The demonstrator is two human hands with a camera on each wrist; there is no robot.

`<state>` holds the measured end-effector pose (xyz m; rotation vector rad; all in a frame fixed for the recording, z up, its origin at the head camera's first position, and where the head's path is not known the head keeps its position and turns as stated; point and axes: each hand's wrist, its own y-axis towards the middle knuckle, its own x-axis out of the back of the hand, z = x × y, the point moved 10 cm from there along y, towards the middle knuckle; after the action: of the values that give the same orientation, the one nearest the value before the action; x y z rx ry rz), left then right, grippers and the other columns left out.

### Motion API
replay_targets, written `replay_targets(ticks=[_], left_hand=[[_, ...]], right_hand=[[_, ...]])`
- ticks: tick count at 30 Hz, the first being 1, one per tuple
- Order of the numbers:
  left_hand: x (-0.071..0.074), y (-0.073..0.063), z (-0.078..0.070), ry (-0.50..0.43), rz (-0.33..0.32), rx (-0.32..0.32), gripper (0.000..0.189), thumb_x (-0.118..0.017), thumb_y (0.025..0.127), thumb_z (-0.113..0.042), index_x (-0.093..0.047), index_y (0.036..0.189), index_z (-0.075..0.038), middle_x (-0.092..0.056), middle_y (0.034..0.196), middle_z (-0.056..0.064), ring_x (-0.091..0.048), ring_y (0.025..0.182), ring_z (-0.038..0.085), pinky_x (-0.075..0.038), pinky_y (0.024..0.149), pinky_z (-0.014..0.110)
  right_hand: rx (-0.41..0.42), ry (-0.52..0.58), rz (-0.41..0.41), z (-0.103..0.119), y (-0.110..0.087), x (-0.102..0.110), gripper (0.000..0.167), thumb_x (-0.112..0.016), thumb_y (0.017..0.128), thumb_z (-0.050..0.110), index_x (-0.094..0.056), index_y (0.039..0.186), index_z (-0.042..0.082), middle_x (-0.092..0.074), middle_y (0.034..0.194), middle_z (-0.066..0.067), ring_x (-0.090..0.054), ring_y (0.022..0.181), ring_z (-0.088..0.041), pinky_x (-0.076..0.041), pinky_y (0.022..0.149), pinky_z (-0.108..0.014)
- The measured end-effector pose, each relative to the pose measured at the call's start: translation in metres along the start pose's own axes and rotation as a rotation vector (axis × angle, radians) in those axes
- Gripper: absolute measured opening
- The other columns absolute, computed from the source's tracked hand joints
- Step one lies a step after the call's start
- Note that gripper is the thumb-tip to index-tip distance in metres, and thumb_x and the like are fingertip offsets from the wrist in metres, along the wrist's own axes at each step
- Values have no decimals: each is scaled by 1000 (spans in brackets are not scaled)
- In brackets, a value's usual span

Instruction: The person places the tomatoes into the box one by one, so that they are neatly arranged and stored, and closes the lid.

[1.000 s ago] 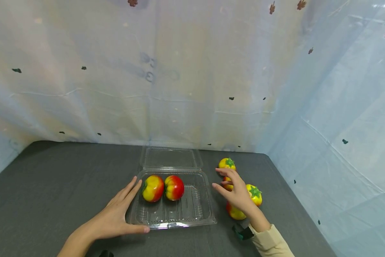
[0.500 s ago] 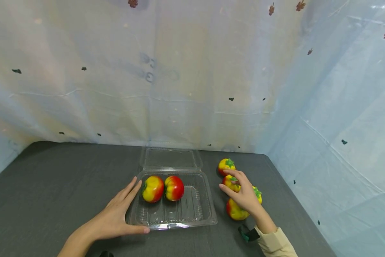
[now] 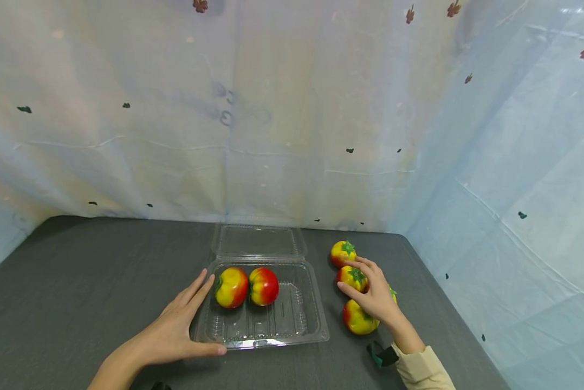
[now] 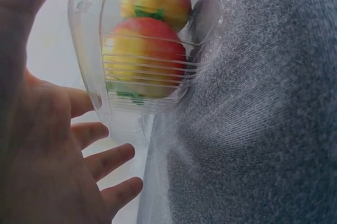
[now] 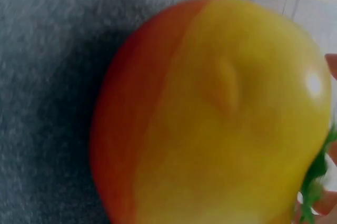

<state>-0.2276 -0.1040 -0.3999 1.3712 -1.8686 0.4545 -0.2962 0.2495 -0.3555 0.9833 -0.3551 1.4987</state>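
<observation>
Two red-and-yellow fruits with green leafy caps, the left fruit (image 3: 232,287) and the right fruit (image 3: 264,286), sit side by side in a clear plastic clamshell box (image 3: 290,309). My left hand (image 3: 172,327) lies along the box's left side, fingers extended, thumb by the front corner. In the left wrist view, fingertips (image 4: 96,130) are close to the box wall; contact is uncertain. My right hand (image 3: 378,295) hovers over a similar middle fruit (image 3: 352,278), thumb and fingers spread around it. The near fruit (image 5: 210,119) fills the right wrist view, with fingers partly seen at its right edge.
Behind the box, its hinged lid (image 3: 259,241) lies folded back. A far fruit (image 3: 343,253) sits beyond the middle one, and another fruit (image 3: 393,295) is mostly hidden behind my right hand. Pale curtains (image 3: 292,108) bound the dark table (image 3: 102,271) at the back and right.
My right hand has shifted right, away from the box, and its thumb and fingers now lie around the middle fruit. The left hand and the boxed fruits have stayed put.
</observation>
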Motion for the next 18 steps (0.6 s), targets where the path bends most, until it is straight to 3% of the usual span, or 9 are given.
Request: replay_targets(ticks=[9, 18], left_hand=[[1, -1, 0, 10, -8, -10, 122, -76, 64, -66, -15, 155, -13, -9, 161, 15, -26, 136, 52, -26, 94, 77], [0, -1, -1, 9, -3, -7, 121, -76, 64, -66, -15, 155, -13, -8, 161, 15, -26, 136, 51, -27, 93, 77]], right_hand=[[22, -34, 21, -6, 1, 1, 48, -71, 86, 24, -57, 130, 8, -39, 145, -25, -36, 131, -47, -12, 97, -79], [17, -130, 79, -15, 3, -4, 53, -71, 86, 26, -56, 131, 5, -40, 142, -29, -40, 127, -48, -23, 96, -69]])
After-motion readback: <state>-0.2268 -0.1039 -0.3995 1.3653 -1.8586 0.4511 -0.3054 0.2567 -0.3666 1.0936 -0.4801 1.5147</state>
